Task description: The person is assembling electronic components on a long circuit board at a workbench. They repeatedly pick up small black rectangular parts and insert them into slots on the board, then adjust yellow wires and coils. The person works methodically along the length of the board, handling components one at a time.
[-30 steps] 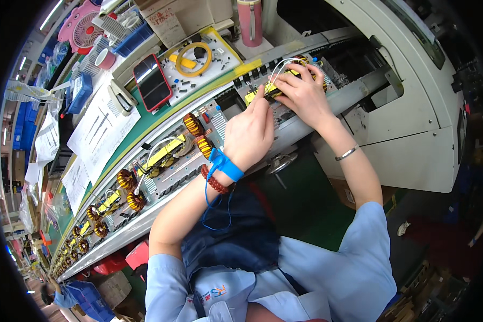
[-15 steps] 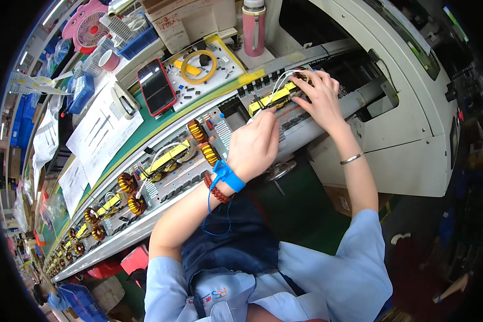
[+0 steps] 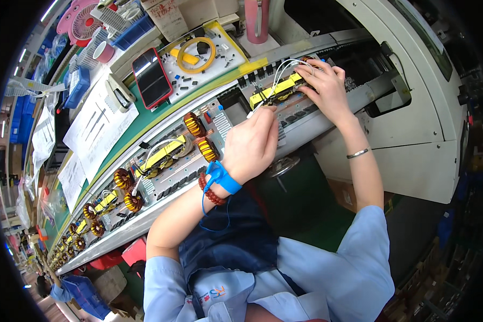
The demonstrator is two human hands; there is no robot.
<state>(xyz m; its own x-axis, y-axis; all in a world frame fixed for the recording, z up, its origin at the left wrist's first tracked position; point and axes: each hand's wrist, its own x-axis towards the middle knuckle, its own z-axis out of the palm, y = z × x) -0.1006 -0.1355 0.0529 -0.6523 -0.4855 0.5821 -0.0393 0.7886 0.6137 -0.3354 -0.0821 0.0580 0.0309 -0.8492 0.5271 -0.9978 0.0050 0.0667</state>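
Handling white wires [image 3: 277, 74] at the yellow block [image 3: 276, 91], likely; block sits on rightmost circuit board [image 3: 288, 107]. Left hand [image 3: 250, 142] pinched together at block's left end, catch unclear; right hand [image 3: 330, 90] fingers apart, right end. Next probably needs steady wire control.

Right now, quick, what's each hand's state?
Left hand: fingers closed, beside the yellow-taped component; what it holds can't be told.
Right hand: open, fingers spread at that component's right end.
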